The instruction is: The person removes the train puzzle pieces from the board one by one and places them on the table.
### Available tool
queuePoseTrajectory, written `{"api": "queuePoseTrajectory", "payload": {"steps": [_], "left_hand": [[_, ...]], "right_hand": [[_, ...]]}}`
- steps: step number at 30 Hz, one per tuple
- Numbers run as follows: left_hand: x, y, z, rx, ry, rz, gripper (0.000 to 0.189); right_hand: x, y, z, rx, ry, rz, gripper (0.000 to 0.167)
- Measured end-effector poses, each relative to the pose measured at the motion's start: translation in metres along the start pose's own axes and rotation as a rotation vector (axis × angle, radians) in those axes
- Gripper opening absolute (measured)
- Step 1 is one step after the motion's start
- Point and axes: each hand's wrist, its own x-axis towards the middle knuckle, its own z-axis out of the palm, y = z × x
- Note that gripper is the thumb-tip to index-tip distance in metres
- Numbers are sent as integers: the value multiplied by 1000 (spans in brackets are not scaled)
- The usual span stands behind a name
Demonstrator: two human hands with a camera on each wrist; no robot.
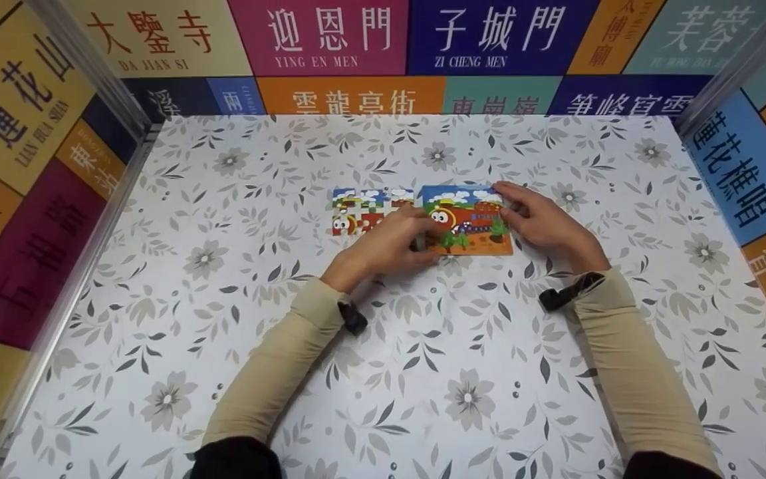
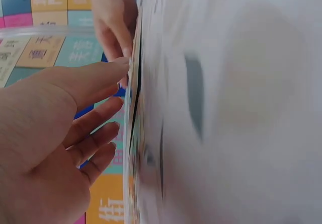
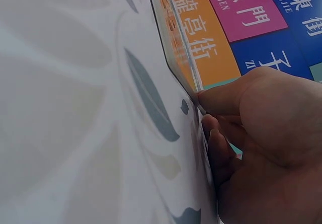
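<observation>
A train picture card [image 1: 468, 219] with a blue sky and a smiling red engine lies on the floral tabletop. My left hand [image 1: 393, 243] is at its left edge, fingers bent loosely over the lower left corner. In the left wrist view the thumb [image 2: 95, 78] reaches to the card's edge and the other fingers stand apart. My right hand [image 1: 539, 216] pinches the right side near the upper corner, thumb on the edge in the right wrist view. Left of the card lie jigsaw pieces [image 1: 346, 224] with a matching train picture, partly hidden behind my left hand.
The white tabletop [image 1: 370, 372] carries grey flowers and leaves. Colourful panels with large characters [image 1: 330, 36] stand along the back and both sides. Dark straps [image 1: 572, 293] with small cameras sit at both beige sleeves.
</observation>
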Motion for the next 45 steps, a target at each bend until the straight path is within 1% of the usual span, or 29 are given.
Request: {"api": "queuePoseTrajectory", "payload": {"steps": [2, 4, 7, 11, 16, 19, 23, 26, 28, 35, 39, 42, 45], "left_hand": [[7, 6, 4, 7, 2, 1, 38], [15, 12, 8, 15, 1, -11, 39], [25, 19, 14, 47, -15, -50, 40], [39, 26, 22, 94, -51, -100, 46], [50, 33, 27, 124, -77, -164, 55], [52, 33, 28, 141, -74, -167, 57], [51, 30, 29, 164, -29, -149, 56], [49, 29, 27, 161, 0, -151, 56], [48, 28, 26, 152, -4, -154, 56], [49, 26, 25, 123, -46, -143, 53], [49, 24, 25, 102, -37, -140, 58], [49, 23, 25, 81, -33, -164, 63], [50, 24, 25, 66, -34, -186, 64]], "right_hand": [[0, 1, 0, 3, 6, 15, 60], [0, 2, 1, 9, 7, 30, 60], [0, 3, 1, 13, 7, 43, 60], [0, 3, 1, 6, 10, 34, 59], [0, 2, 2, 6, 7, 28, 59], [0, 1, 2, 15, 2, 35, 59], [-1, 1, 1, 9, -1, 7, 59], [-2, 1, 1, 2, -3, -16, 59], [-2, 1, 0, 6, -3, -13, 59], [-2, 0, -1, 20, -5, 2, 60], [-1, 0, 0, 11, 1, 20, 59], [0, 1, 0, -7, 4, 12, 59], [0, 0, -1, -21, 4, -8, 59]]}}
